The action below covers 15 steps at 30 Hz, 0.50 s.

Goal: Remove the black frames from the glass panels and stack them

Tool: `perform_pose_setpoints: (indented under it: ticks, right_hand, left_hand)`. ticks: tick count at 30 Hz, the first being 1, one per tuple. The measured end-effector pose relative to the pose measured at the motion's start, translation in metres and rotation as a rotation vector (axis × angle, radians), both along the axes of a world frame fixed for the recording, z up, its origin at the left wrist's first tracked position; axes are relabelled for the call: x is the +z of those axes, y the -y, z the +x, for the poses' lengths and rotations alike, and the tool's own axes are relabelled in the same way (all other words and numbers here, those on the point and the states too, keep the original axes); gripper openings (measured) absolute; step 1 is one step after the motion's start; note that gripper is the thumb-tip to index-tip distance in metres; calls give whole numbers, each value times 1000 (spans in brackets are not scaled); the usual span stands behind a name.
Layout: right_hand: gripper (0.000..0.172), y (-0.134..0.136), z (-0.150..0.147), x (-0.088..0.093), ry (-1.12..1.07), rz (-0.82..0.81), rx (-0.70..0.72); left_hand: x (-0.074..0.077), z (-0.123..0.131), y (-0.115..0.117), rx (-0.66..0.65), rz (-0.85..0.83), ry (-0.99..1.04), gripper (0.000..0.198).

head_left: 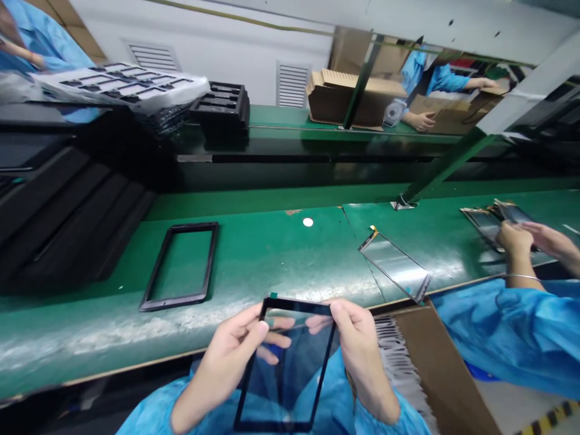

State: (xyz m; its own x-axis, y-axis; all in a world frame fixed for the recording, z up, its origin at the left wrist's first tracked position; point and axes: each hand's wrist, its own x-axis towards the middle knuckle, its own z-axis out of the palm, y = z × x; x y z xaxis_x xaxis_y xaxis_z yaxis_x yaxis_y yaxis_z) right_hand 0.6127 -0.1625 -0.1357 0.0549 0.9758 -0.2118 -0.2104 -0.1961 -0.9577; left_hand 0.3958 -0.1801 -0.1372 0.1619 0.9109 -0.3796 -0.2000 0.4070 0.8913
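Note:
A black-framed clear glass panel (290, 368) is held up over my lap, just off the near edge of the green bench. My left hand (235, 356) grips its left edge, thumb on top and fingers behind the glass. On the panel's upper right corner and right edge, my right hand (360, 347) is closed. An empty black rectangular frame (181, 264) lies flat on the green bench (272, 254) ahead of my left hand. A second glass panel (396, 266) rests on the bench ahead of my right hand.
Black foam trays (58, 205) are stacked at left. Further black trays (222, 106) and bagged parts (122, 84) sit on the rear shelf, cardboard (353, 96) beyond. A co-worker in a blue sleeve (507, 326) handles panels at right. An open box of parts (408, 368) stands beside my right arm.

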Motion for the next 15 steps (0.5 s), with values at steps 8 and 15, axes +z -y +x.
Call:
perform_pose_setpoints:
  ticks: [8,15]
  right_hand:
    - [33,1,-7,7,237,134,146]
    - [20,-2,-2,-5,357,229,0]
  left_hand:
    - [7,-10,-6,-180,178,-270,56]
    - [3,-4,-4,-269,118,-313,50]
